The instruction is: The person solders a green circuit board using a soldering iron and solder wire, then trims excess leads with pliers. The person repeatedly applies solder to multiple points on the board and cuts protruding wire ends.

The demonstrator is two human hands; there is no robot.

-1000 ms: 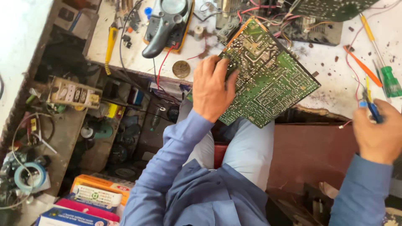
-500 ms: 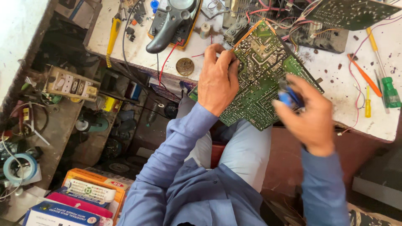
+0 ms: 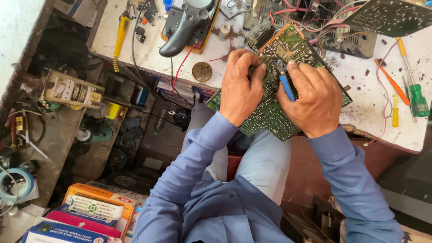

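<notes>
Looking down from the head camera, the left hand (image 3: 240, 85) lies curled over a green circuit board (image 3: 270, 112), gripping it where it tilts off the near edge of the white counter (image 3: 369, 90) above the person's lap. Just right of it, the right hand (image 3: 312, 101) is closed round a blue-handled tool (image 3: 285, 83), whose tip touches the board. A yellow multimeter (image 3: 189, 22) lies far left.

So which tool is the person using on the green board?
Find the white workbench at the top, then the green circuit board hanging over its edge. The right hand holds the blue-handled tool against it; the other tools lie loose, yellow, orange or green.
</notes>
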